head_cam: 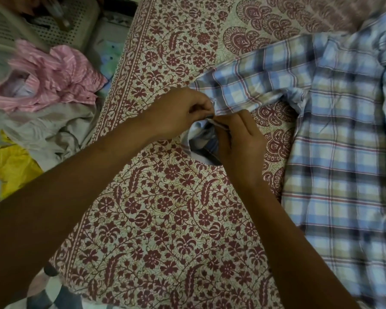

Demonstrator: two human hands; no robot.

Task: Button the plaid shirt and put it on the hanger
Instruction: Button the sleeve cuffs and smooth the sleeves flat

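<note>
A blue, cream and maroon plaid shirt (339, 152) lies spread on the right side of a bed. One sleeve (254, 83) stretches left toward the bed's middle. My left hand (178, 112) and my right hand (241, 141) meet at the sleeve's cuff (204, 134), and both pinch its edge between thumb and fingers. The cuff opening gapes below my fingers. Any button is hidden by my fingertips. No hanger is in view.
The bed carries a cream sheet with maroon flowers (165, 219). Left of the bed lie a crumpled pink striped garment (49, 79), a grey cloth (42, 130) and a yellow cloth (13, 168). A perforated plastic basket (60, 25) stands at the top left.
</note>
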